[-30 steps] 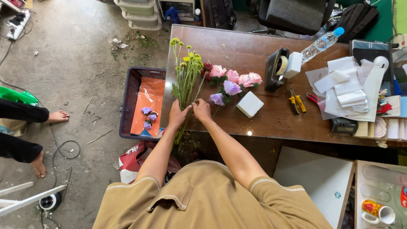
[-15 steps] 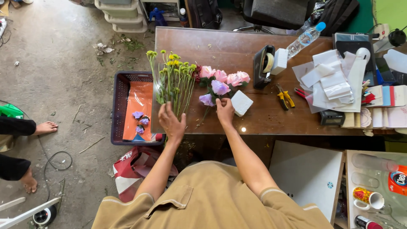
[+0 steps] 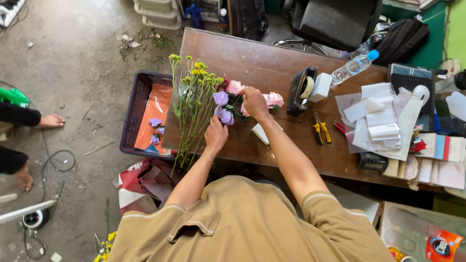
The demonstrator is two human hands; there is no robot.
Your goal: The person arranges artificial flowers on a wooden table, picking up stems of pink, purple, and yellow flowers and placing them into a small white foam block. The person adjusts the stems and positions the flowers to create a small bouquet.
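On the brown wooden table lies a bunch of long green stems with small yellow flowers at the left edge. Beside it are purple flowers and pink roses. My left hand rests on the stems just below the purple flowers, fingers closed on them. Over the pink roses, my right hand grips one among them. A small white box lies partly hidden under my right forearm.
A dark plastic crate with orange paper and purple petals stands on the floor to the left. A black tape dispenser, yellow pliers, a water bottle and a white paper pile fill the table's right. Another person's bare feet are at far left.
The yellow-flowered bunch has gone from held upright to lying on the table. My left hand shifted right to the purple flowers, and my right hand moved up onto the pink roses.
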